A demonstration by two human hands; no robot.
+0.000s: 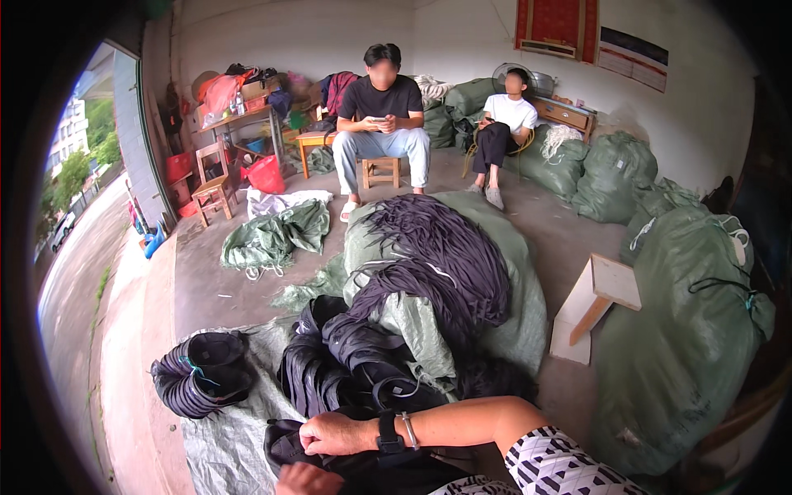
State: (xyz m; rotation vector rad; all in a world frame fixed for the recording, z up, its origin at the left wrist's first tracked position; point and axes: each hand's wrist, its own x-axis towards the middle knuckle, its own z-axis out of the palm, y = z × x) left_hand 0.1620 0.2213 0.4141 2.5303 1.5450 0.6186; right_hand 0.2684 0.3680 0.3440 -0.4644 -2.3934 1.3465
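Observation:
My right hand (pixel 334 433), with a dark watch and a bracelet at the wrist, reaches in from the right. It is closed, its fingers curled down on a piece of black fabric (pixel 282 441) near my lap. Just below it, my left hand (pixel 309 478) shows only in part at the lower edge, smeared, its fingers not readable. Beyond my hands lie stacked black curved fabric pieces (pixel 309 375). A bundle of similar nested pieces (pixel 202 375), tied with teal cord, sits to the left. Farther out, a large heap of dark fabric strips (pixel 437 256) covers a green woven sack.
A pale woven sheet (pixel 223 454) lies under the bundles. Right of the heap stands a wooden stool (pixel 606 285), beside a bulging green sack (pixel 676 346). Two people sit beyond, one on a low stool (pixel 381 172). A wooden chair (pixel 213 183) and red bucket (pixel 266 175) stand back left.

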